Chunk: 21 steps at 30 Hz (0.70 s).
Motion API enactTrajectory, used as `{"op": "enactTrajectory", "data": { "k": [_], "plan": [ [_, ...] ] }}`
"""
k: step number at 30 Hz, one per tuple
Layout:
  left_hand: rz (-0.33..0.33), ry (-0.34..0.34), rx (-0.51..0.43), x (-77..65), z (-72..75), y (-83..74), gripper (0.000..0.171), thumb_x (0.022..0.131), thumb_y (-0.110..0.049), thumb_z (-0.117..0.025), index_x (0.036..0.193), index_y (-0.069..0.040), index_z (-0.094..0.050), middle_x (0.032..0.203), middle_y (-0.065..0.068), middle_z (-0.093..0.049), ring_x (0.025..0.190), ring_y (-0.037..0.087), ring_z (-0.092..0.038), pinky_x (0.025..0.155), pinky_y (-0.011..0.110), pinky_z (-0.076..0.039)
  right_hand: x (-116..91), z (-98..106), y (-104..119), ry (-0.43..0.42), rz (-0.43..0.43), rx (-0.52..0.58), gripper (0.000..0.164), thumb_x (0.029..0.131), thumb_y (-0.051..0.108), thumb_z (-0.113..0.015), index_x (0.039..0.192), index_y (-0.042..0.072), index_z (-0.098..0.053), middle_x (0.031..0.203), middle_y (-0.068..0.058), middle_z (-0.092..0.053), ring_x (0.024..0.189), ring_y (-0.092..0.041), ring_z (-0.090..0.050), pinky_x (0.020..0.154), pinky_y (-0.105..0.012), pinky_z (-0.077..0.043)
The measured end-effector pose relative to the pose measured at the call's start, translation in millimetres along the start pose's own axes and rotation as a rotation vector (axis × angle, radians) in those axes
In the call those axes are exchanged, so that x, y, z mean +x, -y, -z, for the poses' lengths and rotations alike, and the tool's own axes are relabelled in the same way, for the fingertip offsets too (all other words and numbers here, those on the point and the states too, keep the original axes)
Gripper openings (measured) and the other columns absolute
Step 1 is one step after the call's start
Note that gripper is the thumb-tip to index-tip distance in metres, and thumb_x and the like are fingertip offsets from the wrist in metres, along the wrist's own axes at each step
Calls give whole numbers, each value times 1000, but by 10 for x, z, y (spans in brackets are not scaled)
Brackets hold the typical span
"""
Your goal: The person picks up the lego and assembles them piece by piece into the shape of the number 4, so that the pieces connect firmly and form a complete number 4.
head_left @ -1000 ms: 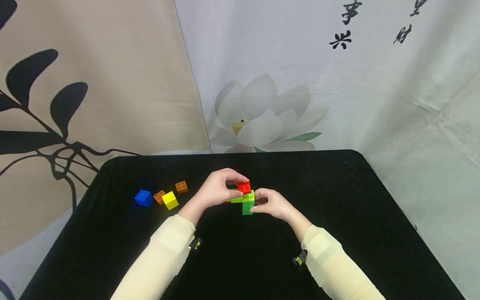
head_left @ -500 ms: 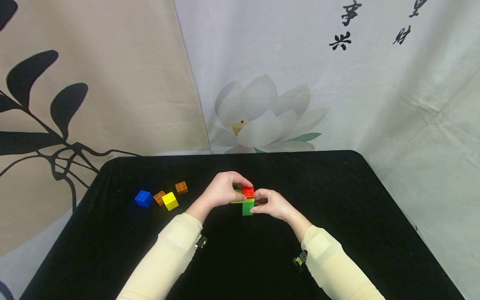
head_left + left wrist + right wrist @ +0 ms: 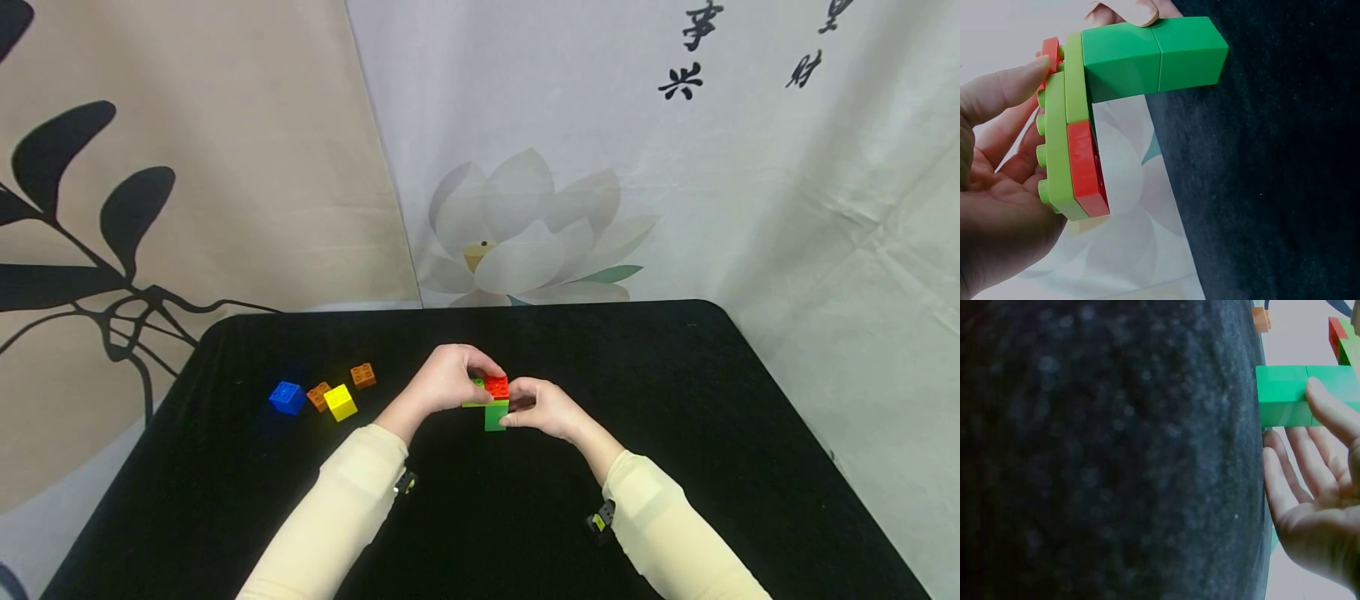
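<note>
My left hand (image 3: 450,379) pinches a red toy brick (image 3: 497,387) between thumb and fingers. This brick sits on the right end of a flat layer of lime bricks (image 3: 1057,140). Under that end stands a column of two dark green bricks (image 3: 1154,59). A second red brick (image 3: 1088,169) lies beneath the lime layer at its other end, visible in the left wrist view. With thumb in front and fingers behind, my right hand (image 3: 551,408) holds the green column (image 3: 495,418) from the right. Part of the lime layer is hidden behind my left hand in the head view.
To the left on the black table cloth (image 3: 675,400) lie a blue brick (image 3: 287,397), a yellow brick (image 3: 341,402) and two orange bricks, one near (image 3: 318,396) and one farther back (image 3: 363,375). A printed curtain (image 3: 300,167) hangs behind the table.
My left hand has moved right and slightly down, bringing the red brick onto the right end of the lime layer. My right hand has stayed in place on the green column.
</note>
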State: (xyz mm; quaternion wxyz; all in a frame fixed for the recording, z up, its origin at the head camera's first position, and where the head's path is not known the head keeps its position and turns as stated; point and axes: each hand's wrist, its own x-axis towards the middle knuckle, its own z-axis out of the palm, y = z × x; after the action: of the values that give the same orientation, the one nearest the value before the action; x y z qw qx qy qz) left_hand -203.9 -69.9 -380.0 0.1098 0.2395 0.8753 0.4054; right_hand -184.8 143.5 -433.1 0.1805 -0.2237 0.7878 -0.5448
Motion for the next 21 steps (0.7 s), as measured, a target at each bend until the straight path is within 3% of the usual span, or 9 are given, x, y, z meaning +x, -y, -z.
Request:
{"op": "enactTrajectory", "data": {
  "k": [9,21],
  "plan": [
    [60,-6,-52,9,-1,8,22,78,-5,-84,97,-15,-80,97,-5,-72,96,25,-61,81,36,-53,3,-4,-6,1,-12,2,26,88,1,-72,112,-3,-64,112,-19,-67,106,-34,-63,92,-39,-54],
    [69,-12,-71,20,-4,28,22,77,-4,-84,95,-16,-80,95,-5,-70,96,28,-61,80,37,-52,7,-8,9,0,-16,-8,25,88,0,-72,112,-3,-64,112,-20,-67,106,-35,-63,93,-39,-53]
  ]
}}
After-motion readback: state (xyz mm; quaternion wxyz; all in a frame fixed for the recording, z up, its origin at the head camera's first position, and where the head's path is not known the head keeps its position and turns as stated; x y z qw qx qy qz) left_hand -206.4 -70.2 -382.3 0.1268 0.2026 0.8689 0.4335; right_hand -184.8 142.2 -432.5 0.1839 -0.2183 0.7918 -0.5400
